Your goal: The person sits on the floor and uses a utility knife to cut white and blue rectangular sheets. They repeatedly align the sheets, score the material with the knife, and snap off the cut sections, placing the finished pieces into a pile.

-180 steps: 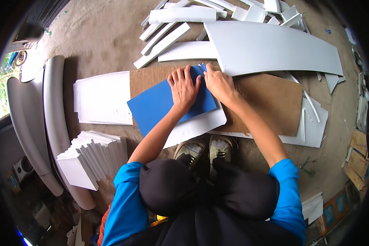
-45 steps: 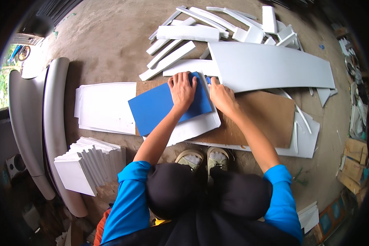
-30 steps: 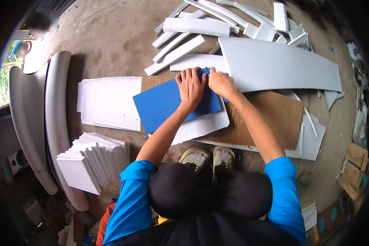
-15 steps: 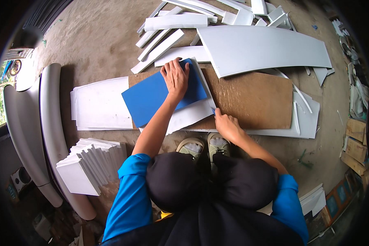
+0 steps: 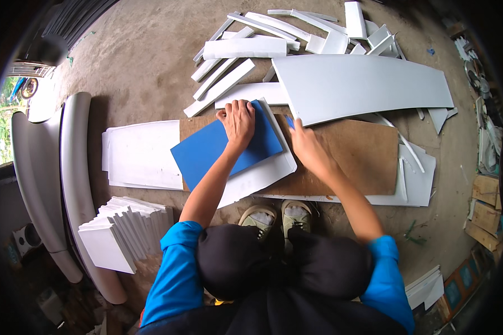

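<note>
My left hand (image 5: 240, 126) presses down a blue rectangular board (image 5: 204, 153), its fingers bent near the far edge. Under that board lies a white sheet (image 5: 265, 177), showing along the near and right sides. Just right of the sheet, my right hand (image 5: 308, 146) is closed around a small blue utility knife (image 5: 290, 121). Most of the knife is hidden in the fist, and its blade is too small to make out. Both hands work above a brown wooden board (image 5: 360, 159) lying on the floor.
A large white curved panel (image 5: 363, 86) overlaps the brown board's far side, with white offcuts (image 5: 223, 86) beyond. White sheets (image 5: 142, 153) lie at left, near a stack of white pieces (image 5: 109, 245) and long rolled panels (image 5: 75, 151). My shoes (image 5: 259, 216) stand close in front.
My right hand with the knife has moved away from me, from the sheet's near right corner up along its right side. My left hand stays on the blue board. The whole view has shifted slightly.
</note>
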### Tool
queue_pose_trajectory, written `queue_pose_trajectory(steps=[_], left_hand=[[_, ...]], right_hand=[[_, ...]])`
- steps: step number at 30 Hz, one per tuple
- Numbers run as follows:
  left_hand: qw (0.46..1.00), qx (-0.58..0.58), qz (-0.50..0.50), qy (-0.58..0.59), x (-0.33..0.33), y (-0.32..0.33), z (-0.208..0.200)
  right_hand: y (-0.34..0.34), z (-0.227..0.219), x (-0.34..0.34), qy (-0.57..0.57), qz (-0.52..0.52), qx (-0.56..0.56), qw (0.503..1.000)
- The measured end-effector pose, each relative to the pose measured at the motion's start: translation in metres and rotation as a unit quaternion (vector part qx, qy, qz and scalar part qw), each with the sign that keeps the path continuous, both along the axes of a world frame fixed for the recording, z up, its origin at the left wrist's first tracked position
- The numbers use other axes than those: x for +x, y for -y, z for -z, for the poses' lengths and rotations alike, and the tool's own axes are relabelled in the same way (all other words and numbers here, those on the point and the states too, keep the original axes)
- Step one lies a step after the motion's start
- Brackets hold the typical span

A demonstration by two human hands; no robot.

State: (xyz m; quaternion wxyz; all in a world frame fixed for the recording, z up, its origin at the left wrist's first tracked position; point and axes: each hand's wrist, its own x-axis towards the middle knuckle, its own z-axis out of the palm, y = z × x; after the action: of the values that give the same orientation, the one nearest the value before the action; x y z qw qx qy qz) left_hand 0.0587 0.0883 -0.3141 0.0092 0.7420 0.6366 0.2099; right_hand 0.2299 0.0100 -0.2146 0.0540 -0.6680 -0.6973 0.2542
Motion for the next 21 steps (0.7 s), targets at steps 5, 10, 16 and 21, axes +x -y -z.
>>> queue_pose_trajectory(steps=[5,10,16,21], left_hand=[[0.999,-0.051,0.007,0.015,0.003,0.002,-0.006],[0.998,-0.061,0.002,0.017,0.000,-0.002,-0.003],[0.998,-0.061,0.003,0.032,0.000,-0.002,-0.001],[0.999,-0.036,0.001,0.024,0.002,-0.002,-0.002]], right_hand=[[-0.054,0.054,-0.030,-0.001,-0.024,0.062,0.998],[-0.068,0.066,-0.044,-0.002,-0.030,0.034,0.999],[-0.083,0.058,-0.051,0.022,-0.037,-0.002,0.999],[-0.066,0.064,-0.045,0.002,-0.022,-0.039,0.999]])
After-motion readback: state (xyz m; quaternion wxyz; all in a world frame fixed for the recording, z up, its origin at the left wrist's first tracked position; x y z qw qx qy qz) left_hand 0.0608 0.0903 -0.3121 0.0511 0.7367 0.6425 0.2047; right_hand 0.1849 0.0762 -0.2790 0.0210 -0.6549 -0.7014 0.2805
